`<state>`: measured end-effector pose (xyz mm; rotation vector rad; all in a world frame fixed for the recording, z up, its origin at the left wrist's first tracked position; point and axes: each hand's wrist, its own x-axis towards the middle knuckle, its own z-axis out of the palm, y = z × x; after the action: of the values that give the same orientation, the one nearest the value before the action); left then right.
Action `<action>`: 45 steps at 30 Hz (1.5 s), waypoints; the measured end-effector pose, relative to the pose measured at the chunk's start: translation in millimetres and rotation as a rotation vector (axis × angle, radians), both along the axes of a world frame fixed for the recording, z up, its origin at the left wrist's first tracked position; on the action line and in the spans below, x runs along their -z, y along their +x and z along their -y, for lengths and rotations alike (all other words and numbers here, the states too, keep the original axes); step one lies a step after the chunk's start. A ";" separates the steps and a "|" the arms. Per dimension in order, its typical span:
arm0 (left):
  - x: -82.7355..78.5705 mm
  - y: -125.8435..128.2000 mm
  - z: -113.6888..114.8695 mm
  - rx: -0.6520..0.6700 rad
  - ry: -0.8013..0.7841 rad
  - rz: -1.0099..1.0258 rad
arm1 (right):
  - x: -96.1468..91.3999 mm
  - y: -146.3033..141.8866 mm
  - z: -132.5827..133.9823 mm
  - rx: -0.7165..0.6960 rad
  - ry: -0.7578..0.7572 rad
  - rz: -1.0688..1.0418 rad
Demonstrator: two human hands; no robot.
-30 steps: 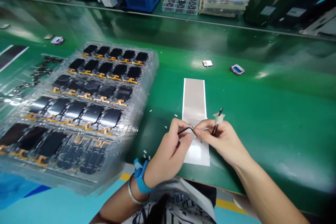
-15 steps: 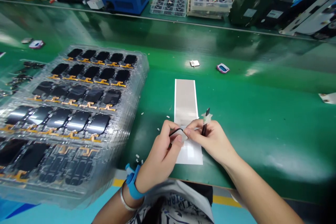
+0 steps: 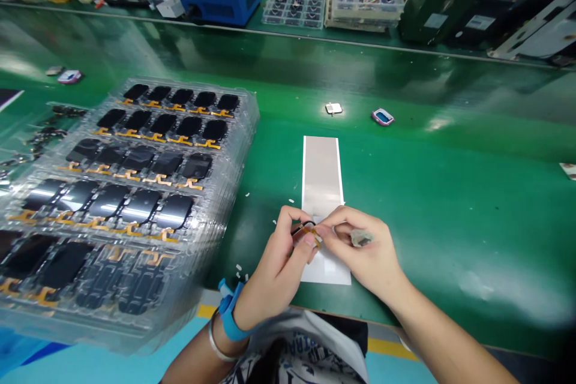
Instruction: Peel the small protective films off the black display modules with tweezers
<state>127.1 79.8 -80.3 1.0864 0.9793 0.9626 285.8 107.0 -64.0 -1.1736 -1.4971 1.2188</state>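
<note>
Black-edged screen part [image 3: 308,225] is what we hold in our fingers, a bit above the surface [image 3: 441,210]. It sits at the fingertips of our left hand [image 3: 279,261], with the thumb and pointing finger pinched on it. A small orange strip [image 3: 317,239] shows beside it, close to the left thumb. Our right hand [image 3: 378,258] is on the other side. Its thumb and pointing finger are pressed close together and seem to touch the part's right end.

So the part lies just right of the left hand and just left of the right hand. Its dark edge goes across, from one hand to the other. Fingers hide much of it, so we cannot tell its whole long way. Both hands are near, but the left has more of it. The right hand also has a pale wrapped thing [image 3: 361,238] tucked in its curled fingers.

Under both hands is a long pale sheet [image 3: 321,174], pointing away past our fingers. Left of the left hand are tiny white bits [image 3: 239,267]. Farther left is a stack of clear trays [image 3: 250,109], with dark screens [image 3: 174,211] in rows. Well past our hands lie a white square piece [image 3: 333,108] and, to its right, a purple-rimmed case [image 3: 383,117].
</note>
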 end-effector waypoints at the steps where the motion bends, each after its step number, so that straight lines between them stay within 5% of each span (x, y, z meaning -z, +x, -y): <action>1: 0.5 0.4 -0.1 -0.001 0.003 0.005 | 0.7 0.1 0.4 -0.010 0.009 -0.004; 16: -0.9 2.2 -1.2 -0.014 -0.020 0.074 | 7.9 -5.0 5.5 0.008 -0.176 -0.121; 45: -0.8 0.4 -1.6 -0.026 -0.078 0.059 | 8.6 -8.6 6.2 -0.020 -0.178 -0.202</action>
<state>127.5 81.4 -79.5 0.9773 0.9764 0.9648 277.3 100.8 -72.5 -1.1150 -1.2736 1.4630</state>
